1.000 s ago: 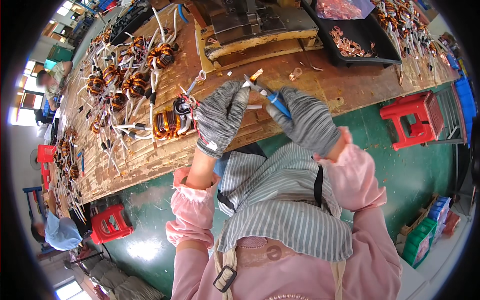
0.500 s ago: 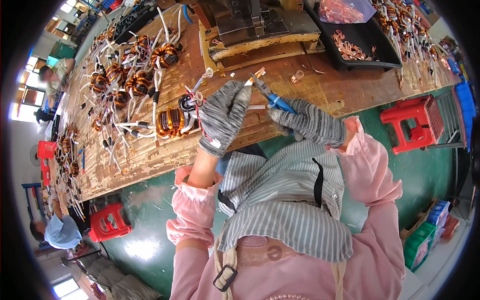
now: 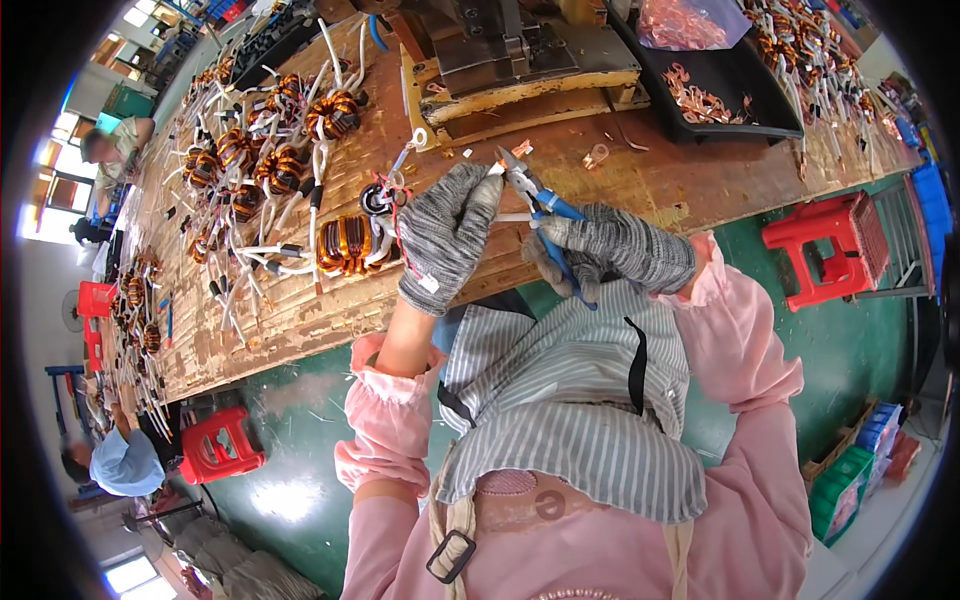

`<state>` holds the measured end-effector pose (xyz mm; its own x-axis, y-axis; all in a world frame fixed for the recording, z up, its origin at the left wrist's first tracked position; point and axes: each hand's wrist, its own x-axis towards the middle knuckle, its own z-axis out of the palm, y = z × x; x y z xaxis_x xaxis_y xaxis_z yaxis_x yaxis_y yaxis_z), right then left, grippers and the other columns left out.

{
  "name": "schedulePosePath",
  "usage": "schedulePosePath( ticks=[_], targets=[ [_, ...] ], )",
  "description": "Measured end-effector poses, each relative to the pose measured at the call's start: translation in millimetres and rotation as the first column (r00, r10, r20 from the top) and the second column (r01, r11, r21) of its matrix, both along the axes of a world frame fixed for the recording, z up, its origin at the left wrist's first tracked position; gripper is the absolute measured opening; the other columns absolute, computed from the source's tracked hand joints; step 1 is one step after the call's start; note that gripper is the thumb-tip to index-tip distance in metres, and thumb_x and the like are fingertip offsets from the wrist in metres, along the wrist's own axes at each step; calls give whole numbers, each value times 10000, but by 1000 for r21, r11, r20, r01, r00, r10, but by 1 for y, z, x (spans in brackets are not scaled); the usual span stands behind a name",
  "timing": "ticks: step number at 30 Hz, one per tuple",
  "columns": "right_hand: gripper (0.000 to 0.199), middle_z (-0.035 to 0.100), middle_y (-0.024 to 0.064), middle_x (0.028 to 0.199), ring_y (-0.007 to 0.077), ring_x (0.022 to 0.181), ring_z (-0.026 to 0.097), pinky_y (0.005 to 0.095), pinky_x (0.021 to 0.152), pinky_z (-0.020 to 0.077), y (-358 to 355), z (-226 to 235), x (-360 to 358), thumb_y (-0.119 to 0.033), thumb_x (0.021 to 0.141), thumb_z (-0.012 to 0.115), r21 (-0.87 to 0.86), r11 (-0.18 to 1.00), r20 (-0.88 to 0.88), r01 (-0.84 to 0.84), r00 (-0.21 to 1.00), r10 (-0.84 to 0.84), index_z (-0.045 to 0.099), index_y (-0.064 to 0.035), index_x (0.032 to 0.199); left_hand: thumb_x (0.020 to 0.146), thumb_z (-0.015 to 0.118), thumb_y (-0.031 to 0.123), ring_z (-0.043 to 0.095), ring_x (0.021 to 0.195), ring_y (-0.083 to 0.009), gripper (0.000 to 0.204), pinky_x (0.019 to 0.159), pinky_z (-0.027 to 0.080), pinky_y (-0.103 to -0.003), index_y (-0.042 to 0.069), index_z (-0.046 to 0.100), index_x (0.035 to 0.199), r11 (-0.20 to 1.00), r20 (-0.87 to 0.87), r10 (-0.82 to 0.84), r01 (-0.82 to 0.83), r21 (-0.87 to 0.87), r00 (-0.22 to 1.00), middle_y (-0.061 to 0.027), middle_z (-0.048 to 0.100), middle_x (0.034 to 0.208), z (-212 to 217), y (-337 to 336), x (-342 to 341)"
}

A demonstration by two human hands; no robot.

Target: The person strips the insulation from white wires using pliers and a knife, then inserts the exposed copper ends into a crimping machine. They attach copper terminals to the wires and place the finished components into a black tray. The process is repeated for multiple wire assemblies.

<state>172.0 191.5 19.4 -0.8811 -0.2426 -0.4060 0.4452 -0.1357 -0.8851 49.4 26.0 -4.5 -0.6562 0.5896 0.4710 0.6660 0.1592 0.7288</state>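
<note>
My left hand (image 3: 447, 235), in a grey knitted glove, is closed on a white-sleeved wire (image 3: 496, 169) whose copper end pokes out past the fingertips. My right hand (image 3: 620, 245), gloved alike, grips blue-handled diagonal cutters (image 3: 527, 184). Their handles are spread, and the jaws stand beside the wire's end, close to my left fingertips. Whether the blades touch the copper, I cannot tell. Next to my left wrist lies a copper-wound coil (image 3: 345, 245) with white leads, and a dark round part (image 3: 376, 199) sits just beyond it. A ring terminal (image 3: 419, 138) tips one lead.
A heavy metal press (image 3: 525, 65) stands at the table's far side. Right of it, a black tray (image 3: 735, 128) holds copper terminals and a bag of them. More coils (image 3: 282, 168) crowd the left. Red stools (image 3: 830, 245) stand by the table (image 3: 290, 345); other people work at the left.
The cutters' handles have spread apart, with the lower handle swinging down toward my lap. My right-hand fingers have loosened around them. My left hand stays almost in place with the wire.
</note>
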Motion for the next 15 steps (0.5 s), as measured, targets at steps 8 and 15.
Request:
schedulePosePath(
  ticks=[8,15],
  targets=[
    [412,544,185,941,333,840,565,421,699,474,-8,-22,-5,-346,808,537,822,18,-559,569,801,214,506,2,1027,818,615,172,571,638,-159,181,617,460,-260,14,596,905,993,117,-103,110,-49,988,-85,594,712,18,0,6],
    [386,557,188,957,333,883,553,403,773,456,-19,-27,-7,-273,794,571,658,167,-753,734,643,138,505,-15,1072,737,714,225,533,564,-150,253,549,449,-266,6,594,780,1000,171,16,-20,21,985,-64,565,632,14,6,9]
  ],
)
